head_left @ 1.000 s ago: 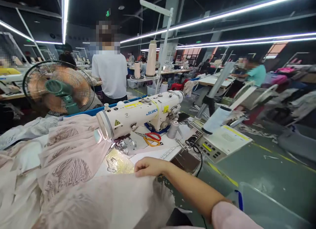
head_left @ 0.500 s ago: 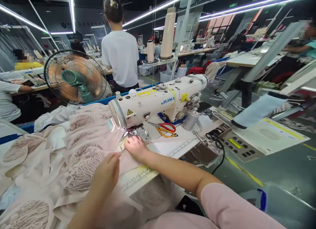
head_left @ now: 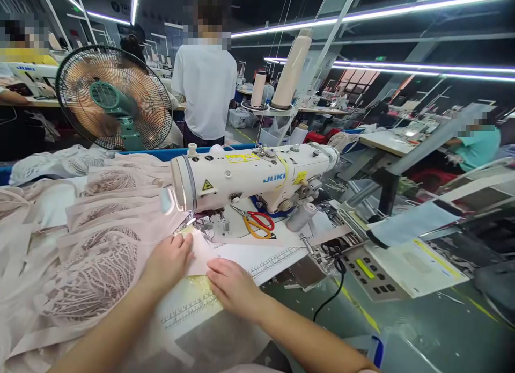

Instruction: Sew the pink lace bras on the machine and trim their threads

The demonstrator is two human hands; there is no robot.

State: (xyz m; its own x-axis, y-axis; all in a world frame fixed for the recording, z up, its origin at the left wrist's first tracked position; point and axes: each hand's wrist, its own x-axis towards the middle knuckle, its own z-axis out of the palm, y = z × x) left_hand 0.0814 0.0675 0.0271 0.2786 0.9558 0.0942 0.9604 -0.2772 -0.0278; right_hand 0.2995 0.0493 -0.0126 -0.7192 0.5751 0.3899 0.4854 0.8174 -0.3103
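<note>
My left hand (head_left: 169, 260) lies flat, fingers stretched out, on a small piece of pale pink fabric (head_left: 200, 255) in front of the needle of a white sewing machine (head_left: 249, 174). Just to its right my right hand (head_left: 231, 284) also presses flat on the table beside that piece, over the printed ruler strip (head_left: 193, 306) at the table's edge. A heap of pink lace-patterned fabric pieces (head_left: 96, 239) spreads out to the left of both hands.
Red-and-yellow scissors (head_left: 257, 224) lie under the machine arm. A control panel (head_left: 370, 268) and a paper sheet sit at the right. A standing fan (head_left: 112, 99) and a person in a white shirt (head_left: 207, 88) are behind the table. Thread cones (head_left: 292, 70) stand above.
My right hand has pulled back from the needle toward the table's edge. My left hand has moved forward onto the small fabric piece. The camera has tilted.
</note>
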